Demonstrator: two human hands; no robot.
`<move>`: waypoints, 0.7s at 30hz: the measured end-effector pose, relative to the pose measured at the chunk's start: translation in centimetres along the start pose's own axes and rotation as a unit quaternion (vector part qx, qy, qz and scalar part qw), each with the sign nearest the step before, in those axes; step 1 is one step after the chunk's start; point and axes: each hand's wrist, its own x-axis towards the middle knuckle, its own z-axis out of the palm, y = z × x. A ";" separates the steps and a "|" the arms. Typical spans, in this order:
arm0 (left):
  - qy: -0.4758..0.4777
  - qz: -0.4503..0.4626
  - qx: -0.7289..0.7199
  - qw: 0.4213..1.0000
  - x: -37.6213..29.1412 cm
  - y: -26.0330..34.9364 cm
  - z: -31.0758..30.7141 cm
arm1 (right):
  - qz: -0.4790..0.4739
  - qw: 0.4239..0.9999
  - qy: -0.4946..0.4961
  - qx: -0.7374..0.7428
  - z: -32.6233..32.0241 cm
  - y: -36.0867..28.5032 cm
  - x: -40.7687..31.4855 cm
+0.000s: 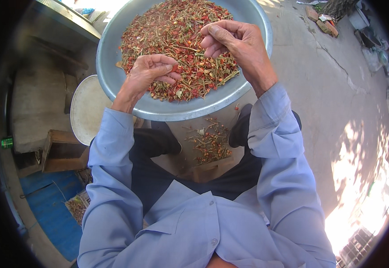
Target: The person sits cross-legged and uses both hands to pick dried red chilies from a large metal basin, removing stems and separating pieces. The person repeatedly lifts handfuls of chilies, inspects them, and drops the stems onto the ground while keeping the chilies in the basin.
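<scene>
A wide grey-blue basin [184,115] in front of me holds a heap of broken dried red chili peppers [184,43], mixed with stems and seeds. My left hand [154,69] is over the near left part of the heap, pinching a red chili piece [174,68] between thumb and fingers. Above the right side of the heap is my right hand [234,42]. Its thumb tip meets the index finger and the other fingers curl inward; nothing shows between them.
Stems and seeds [211,142] lie scattered on the ground between my shoes. A round pale lid or tray [89,109] leans left of the basin, near a wooden box [64,152] and a blue sheet [52,207]. Bricks [326,25] sit by a tree trunk [338,8] at far right.
</scene>
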 end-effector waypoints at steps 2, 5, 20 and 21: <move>0.011 0.002 0.013 1.000 0.0 -0.1 0.0 | 0.000 1.000 0.002 -0.006 0.2 0.0 0.0; 0.030 0.008 0.017 0.999 0.0 -0.5 -0.1 | 0.003 1.000 0.004 -0.015 0.4 0.2 -0.2; 0.060 0.063 -0.099 0.991 -0.7 0.6 0.3 | 0.024 0.992 -0.047 -0.116 3.1 2.8 0.1; 0.064 0.070 -0.101 0.990 -0.8 0.6 0.5 | 0.024 0.990 -0.046 -0.131 3.5 3.0 0.1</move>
